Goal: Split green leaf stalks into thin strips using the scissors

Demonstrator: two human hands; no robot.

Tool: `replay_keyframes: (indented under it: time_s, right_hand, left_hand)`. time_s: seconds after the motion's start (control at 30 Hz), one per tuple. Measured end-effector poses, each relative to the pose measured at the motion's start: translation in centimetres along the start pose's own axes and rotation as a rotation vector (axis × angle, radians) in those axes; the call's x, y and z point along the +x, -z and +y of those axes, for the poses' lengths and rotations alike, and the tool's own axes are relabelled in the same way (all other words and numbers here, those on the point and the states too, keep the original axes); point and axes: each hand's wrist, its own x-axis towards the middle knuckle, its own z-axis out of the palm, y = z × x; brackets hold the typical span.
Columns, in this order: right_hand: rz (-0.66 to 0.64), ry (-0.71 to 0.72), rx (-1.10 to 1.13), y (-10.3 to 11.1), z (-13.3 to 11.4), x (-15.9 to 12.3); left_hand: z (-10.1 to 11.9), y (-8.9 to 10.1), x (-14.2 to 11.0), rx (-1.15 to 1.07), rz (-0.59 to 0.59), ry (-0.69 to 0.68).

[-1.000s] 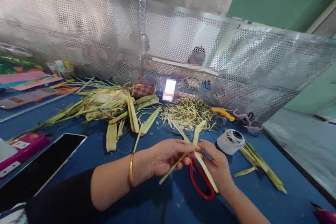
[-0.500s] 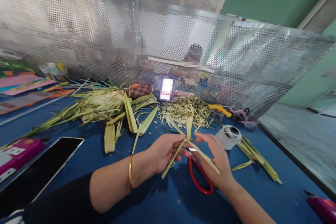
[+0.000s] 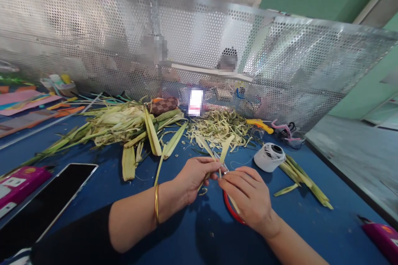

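My left hand [image 3: 195, 178], with a gold bangle on the wrist, pinches crossed pale green leaf strips [image 3: 227, 147] between thumb and fingers. Their flat ends fan upward past the fingertips. My right hand [image 3: 250, 198] is closed on a strip at the same crossing, its fingers curled and touching near the left fingertips. One strip end trails below the right palm. Red-handled scissors [image 3: 231, 211] lie on the blue table under my right hand, partly hidden by it. A spool of white thread [image 3: 268, 158] stands just beyond that hand.
Long leaves [image 3: 121, 126] are heaped at left, curly trimmings [image 3: 217, 128] in the middle. A leaf bundle [image 3: 307, 180] lies at right, a yellow-handled tool [image 3: 260, 125] behind. A dark-screened phone [image 3: 52, 203] lies at left. A perforated metal screen [image 3: 199, 29] closes the back.
My right hand has gone from spread fingers to a closed pinch on the strip and now covers more of the scissors. The left hand keeps its hold.
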Motion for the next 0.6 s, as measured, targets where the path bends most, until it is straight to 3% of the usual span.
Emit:
replay_keyframes:
  time_s: [0.1, 0.17, 0.23, 0.3, 0.37, 0.43, 0.5, 0.6]
  right_hand:
    - [-0.036, 0.046, -0.009, -0.1, 0.1, -0.3]
    - [-0.028, -0.028, 0.046, -0.2, 0.4, -0.5]
    - [0.039, -0.312, 0.128, -0.3, 0.8, -0.6]
    - [0.088, -0.719, 0.259, -0.3, 1.3, -0.5]
    - [0.06, -1.038, 0.495, -0.5, 1.6, -0.3]
    - [-0.004, -1.179, 0.808, -0.7, 1.7, -0.2]
    - [-0.017, -1.234, 1.038, -1.0, 1.5, -0.1]
    - [0.048, -1.31, 1.095, -1.4, 1.1, -0.2]
  left_hand:
    - [0.1, 0.0, 0.0, -0.027, 0.023, 0.02]
    - [0.2, 0.0, 0.1, -0.042, 0.035, 0.044]
    - [0.3, 0.0, 0.1, -0.045, 0.025, 0.056]
    - [0.5, 0.0, 0.0, -0.032, 0.004, 0.067]
    - [0.6, -0.1, -0.2, 0.001, -0.026, 0.101]
    - [0.7, -0.3, -0.5, 0.047, -0.065, 0.143]
    - [0.6, -0.5, -0.7, 0.094, -0.105, 0.164]
    - [0.5, -0.6, -0.8, 0.143, -0.137, 0.158]
